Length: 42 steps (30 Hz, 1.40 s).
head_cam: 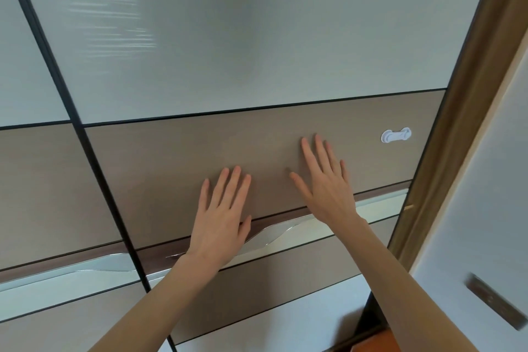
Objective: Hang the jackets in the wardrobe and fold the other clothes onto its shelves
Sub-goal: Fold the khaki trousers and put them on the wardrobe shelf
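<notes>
Right now the wardrobe door (257,148) fills nearly everything in front of me: a sliding panel with a pale glossy upper section, a matte taupe band across the middle, and a silvery wavy trim strip (274,233) below that. No jackets or other clothes are in sight, so I judge the wardrobe has to be opened first.

Both my palms lie flat on the taupe band, fingers straight and spread, gripping nothing. My left hand (221,214) sits lower, its heel over the trim strip; my right hand (325,183) is higher and just beside it, toward the frame.

I expect the door to be stiff, fairly heavy, and smooth enough that flat palms could slip rather than drag it along its track. There is no proper handle under my hands, so friction from firm, even pressure on the matte band looks a better bet than the glossy part above.

A small white child-lock latch (395,135) is stuck near the door's right edge, next to the brown wooden frame (468,134). It may hold the door.
</notes>
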Motion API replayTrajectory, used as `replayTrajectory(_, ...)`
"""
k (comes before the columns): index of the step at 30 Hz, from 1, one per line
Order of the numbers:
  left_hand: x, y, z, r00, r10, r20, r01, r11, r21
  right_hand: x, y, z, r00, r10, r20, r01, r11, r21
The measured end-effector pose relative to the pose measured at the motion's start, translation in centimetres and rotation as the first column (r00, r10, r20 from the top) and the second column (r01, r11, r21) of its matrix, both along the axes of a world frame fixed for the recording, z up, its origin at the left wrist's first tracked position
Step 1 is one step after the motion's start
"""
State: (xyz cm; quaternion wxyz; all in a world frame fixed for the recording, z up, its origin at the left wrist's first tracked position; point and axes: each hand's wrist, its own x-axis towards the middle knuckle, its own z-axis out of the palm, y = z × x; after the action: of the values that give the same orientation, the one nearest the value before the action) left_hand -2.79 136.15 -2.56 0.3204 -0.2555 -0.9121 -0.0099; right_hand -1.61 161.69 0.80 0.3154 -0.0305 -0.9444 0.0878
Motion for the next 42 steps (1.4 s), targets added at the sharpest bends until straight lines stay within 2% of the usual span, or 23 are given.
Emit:
replayTrajectory(4, 0.4, 2.1, -0.2, 1.000, 0.007, 0.002, -0.007, 1.000, 0.007, 0.5, -0.7, -0.3, 0.993, 0.121, 0.019, -0.121, 0.992, 0.043)
replayTrajectory(6, 0.3, 2.8, -0.2, 1.000, 0.020, 0.004, -0.020, 1.000, 0.022, 0.1, -0.4, -0.7, 0.989, 0.137, 0.057, -0.138, 0.990, 0.015)
replayTrajectory(9, -0.2, 3.6, -0.2, 1.000, 0.022, -0.002, -0.022, 0.999, 0.032, -0.8, 1.4, -1.6, 0.988, 0.112, 0.103, -0.111, 0.994, -0.017)
replayTrajectory(16, -2.1, 5.9, -0.3, 0.996, -0.041, -0.074, 0.033, 0.994, -0.102, -1.6, 6.4, -2.0, 0.994, 0.066, 0.087, -0.065, 0.998, -0.014)
replayTrajectory(23, -2.4, 8.7, -0.7, 0.995, -0.053, -0.078, 0.044, 0.992, -0.116, -2.0, 10.0, -2.2, 0.996, 0.039, 0.085, -0.036, 0.999, -0.032)
replayTrajectory(32, -1.8, 8.4, -0.9, 0.999, -0.031, -0.019, 0.029, 0.996, -0.080, -1.7, 9.3, -2.2, 0.994, 0.066, 0.084, -0.063, 0.997, -0.034)
replayTrajectory(35, -1.0, 8.6, -0.6, 0.999, -0.043, -0.009, 0.043, 0.999, -0.017, -1.0, 8.9, -2.1, 0.997, 0.063, 0.054, -0.061, 0.997, -0.039)
replayTrajectory(42, 1.7, 8.3, -0.9, 0.984, -0.177, -0.022, 0.177, 0.952, 0.249, 3.8, 8.0, -2.8, 0.999, 0.009, 0.033, -0.008, 1.000, -0.015)
